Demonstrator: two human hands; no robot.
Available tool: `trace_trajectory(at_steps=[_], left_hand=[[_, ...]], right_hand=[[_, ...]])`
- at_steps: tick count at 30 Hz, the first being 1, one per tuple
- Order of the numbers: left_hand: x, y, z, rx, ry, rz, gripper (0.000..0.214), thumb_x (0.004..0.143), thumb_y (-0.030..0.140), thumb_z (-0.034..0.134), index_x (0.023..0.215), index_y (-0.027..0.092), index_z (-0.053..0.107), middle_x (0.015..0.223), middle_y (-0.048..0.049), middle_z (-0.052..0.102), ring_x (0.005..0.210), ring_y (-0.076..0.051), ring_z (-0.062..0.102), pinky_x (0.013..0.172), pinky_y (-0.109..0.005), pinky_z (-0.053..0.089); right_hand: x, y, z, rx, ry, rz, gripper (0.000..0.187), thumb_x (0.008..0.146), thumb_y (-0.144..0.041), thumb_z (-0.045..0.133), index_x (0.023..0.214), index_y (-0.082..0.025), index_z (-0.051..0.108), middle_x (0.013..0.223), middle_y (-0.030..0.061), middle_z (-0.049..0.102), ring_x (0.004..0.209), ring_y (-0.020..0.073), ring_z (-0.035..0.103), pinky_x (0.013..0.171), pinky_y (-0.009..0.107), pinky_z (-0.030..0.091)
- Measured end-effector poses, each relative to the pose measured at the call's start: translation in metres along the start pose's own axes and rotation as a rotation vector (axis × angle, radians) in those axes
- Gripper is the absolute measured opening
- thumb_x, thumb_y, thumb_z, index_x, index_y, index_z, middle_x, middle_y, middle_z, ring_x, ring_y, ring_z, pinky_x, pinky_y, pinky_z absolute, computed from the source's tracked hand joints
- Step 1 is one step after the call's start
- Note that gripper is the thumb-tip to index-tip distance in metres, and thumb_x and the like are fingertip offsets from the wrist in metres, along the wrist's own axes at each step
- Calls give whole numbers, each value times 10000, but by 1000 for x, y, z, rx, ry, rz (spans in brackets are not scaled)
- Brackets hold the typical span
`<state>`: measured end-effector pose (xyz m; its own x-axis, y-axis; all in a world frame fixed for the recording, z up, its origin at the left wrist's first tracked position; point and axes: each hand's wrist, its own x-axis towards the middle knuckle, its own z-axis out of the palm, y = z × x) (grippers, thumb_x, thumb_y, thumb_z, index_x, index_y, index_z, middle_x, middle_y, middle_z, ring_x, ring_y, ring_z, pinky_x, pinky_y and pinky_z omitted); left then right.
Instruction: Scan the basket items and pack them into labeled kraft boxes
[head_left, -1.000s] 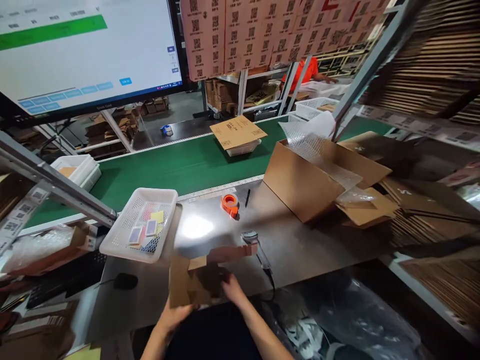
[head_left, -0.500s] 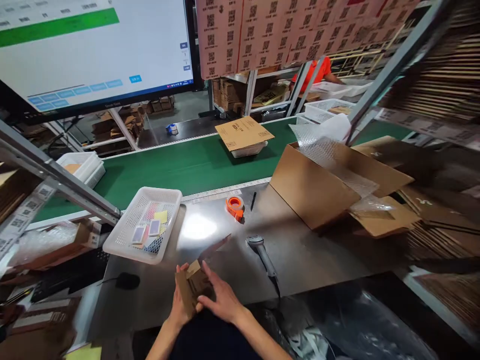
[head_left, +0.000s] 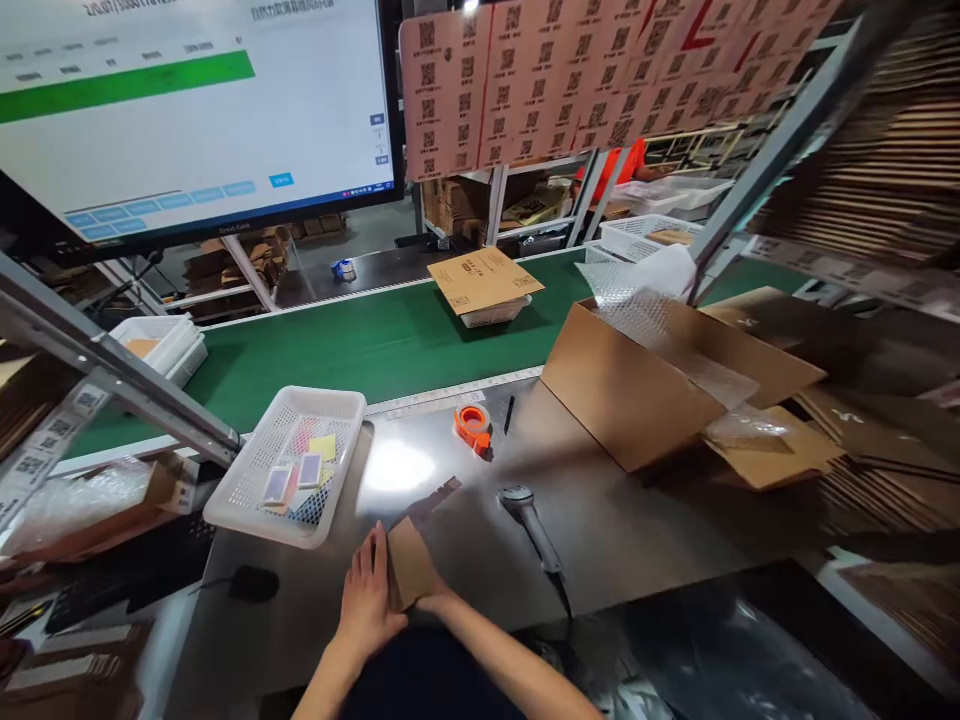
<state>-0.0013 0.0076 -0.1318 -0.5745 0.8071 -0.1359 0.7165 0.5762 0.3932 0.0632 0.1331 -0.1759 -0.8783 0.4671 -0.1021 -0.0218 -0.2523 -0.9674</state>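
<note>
A small brown cardboard box stands tilted on the steel table near its front edge. My left hand lies flat against the box's left side, fingers stretched out together. My right hand is at the box's lower right. Its fingers are hidden behind the cardboard, and it holds the box up.
A white basket with several small cards sits to the left; an orange tape roll, a pen and a scanner lie ahead. A large open carton holds bubble wrap. Beyond runs a green conveyor. A monitor hangs above, and a mouse sits left.
The unfolded cardboard has been closed into a compact box and set lower on the table. My left hand went from gripping it to lying flat beside it.
</note>
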Motion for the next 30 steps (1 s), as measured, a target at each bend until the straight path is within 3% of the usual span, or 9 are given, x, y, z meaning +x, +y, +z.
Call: trace_trajectory(at_steps=[3, 7, 10, 12, 18, 22, 26, 28, 30], left_hand=[[3, 5, -13, -20, -32, -81, 1266, 598, 184, 698, 1738, 81, 157, 1648, -271, 430, 1502, -457, 449, 1187, -550, 462], [3, -6, -3, -113, -5, -104, 1208, 619, 252, 738, 1698, 32, 242, 1620, -289, 427, 1538, -450, 398, 1261, -547, 389], [5, -10, 7, -151, 50, -69, 1132, 648, 262, 724, 1669, 39, 289, 1695, -300, 304, 1607, -444, 305, 1306, -553, 329], [7, -9, 10, -174, 56, -51, 1139, 645, 260, 724, 1662, 25, 267, 1738, -311, 199, 1646, -445, 223, 1325, -550, 299], [14, -5, 12, -283, 88, -65, 1204, 650, 390, 793, 1653, 70, 210, 1658, -253, 383, 1589, -415, 329, 1343, -546, 270], [20, -3, 18, -308, 155, -73, 1078, 639, 437, 776, 1551, 38, 365, 1567, -278, 479, 1524, -447, 415, 1311, -564, 329], [24, -4, 27, -313, 233, -66, 987, 624, 372, 744, 1490, -5, 457, 1482, -318, 547, 1461, -470, 497, 1272, -570, 394], [26, -6, 30, -310, 234, -40, 925, 674, 357, 711, 1484, -28, 482, 1478, -337, 560, 1450, -466, 516, 1272, -575, 396], [26, -8, 33, -304, 225, -38, 840, 764, 342, 639, 1497, -40, 487, 1508, -344, 554, 1464, -450, 517, 1283, -587, 379]], right_hand=[[-11, -13, -13, -69, 84, 77, 314, 1022, -289, 517, 928, -130, 771, 863, 59, 811, 850, 159, 755, 773, 252, 623], [-29, -38, -47, -35, 88, 74, 459, 1086, -461, 442, 1263, -174, 753, 1221, 132, 797, 1122, 275, 753, 926, 399, 627], [-28, -44, -53, -174, -16, 66, 514, 822, -585, 773, 1130, -173, 775, 1112, 135, 795, 1059, 337, 721, 955, 455, 587], [-20, -38, -49, -180, 2, 119, 526, 690, -563, 849, 1030, -171, 760, 1017, 116, 778, 995, 321, 690, 953, 454, 558], [3, -14, -46, 12, -51, 351, 517, 672, -639, 748, 888, -172, 708, 845, 75, 725, 776, 234, 677, 741, 355, 542], [4, -19, -54, -68, -25, 370, 451, 676, -569, 787, 862, -168, 700, 868, 81, 712, 838, 262, 680, 822, 405, 561], [-10, -32, -40, -564, 219, 153, 367, 791, -344, 787, 1116, -187, 724, 1205, 158, 700, 1204, 392, 614, 1078, 553, 490], [-18, -33, -20, -911, 238, 42, 270, 898, -228, 670, 1158, -200, 740, 1285, 187, 689, 1250, 420, 604, 1099, 590, 474], [-20, -30, 1, -1061, 177, 51, 303, 927, -103, 544, 1106, -209, 765, 1237, 190, 724, 1211, 414, 645, 1056, 560, 512]])
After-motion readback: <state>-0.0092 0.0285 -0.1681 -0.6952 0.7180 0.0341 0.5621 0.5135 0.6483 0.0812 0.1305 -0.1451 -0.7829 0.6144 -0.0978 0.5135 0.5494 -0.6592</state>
